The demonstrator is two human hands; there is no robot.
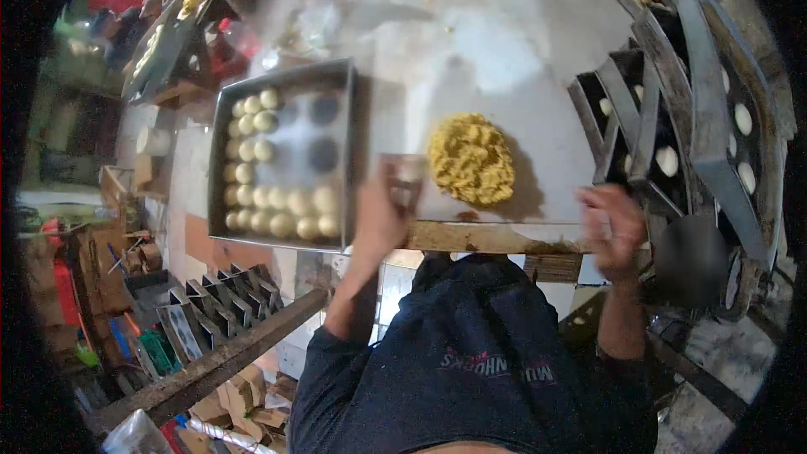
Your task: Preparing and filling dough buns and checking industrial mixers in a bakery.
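Note:
My left hand [391, 197] is closed around a pale dough piece [410, 170], blurred, between the metal tray and the yellow lump. The square tray [346, 92] holds rows of several pale dough balls [280, 224], with bare patches on its right part. A crumbly mound of yellow filling or dough [471, 158] lies on the pale worktop [496, 34]. My right hand [609, 219] is at the worktop's front right, right of the yellow mound, its fingers loosely bent and apart, with nothing visible in them.
Stacked dark metal tins [706, 151] with pale pieces stand along the right. Plastic bottles [238, 38] and another loaded tray [168, 50] are at the back left. More tins [214, 307] sit below left, beside a long beam [269, 328].

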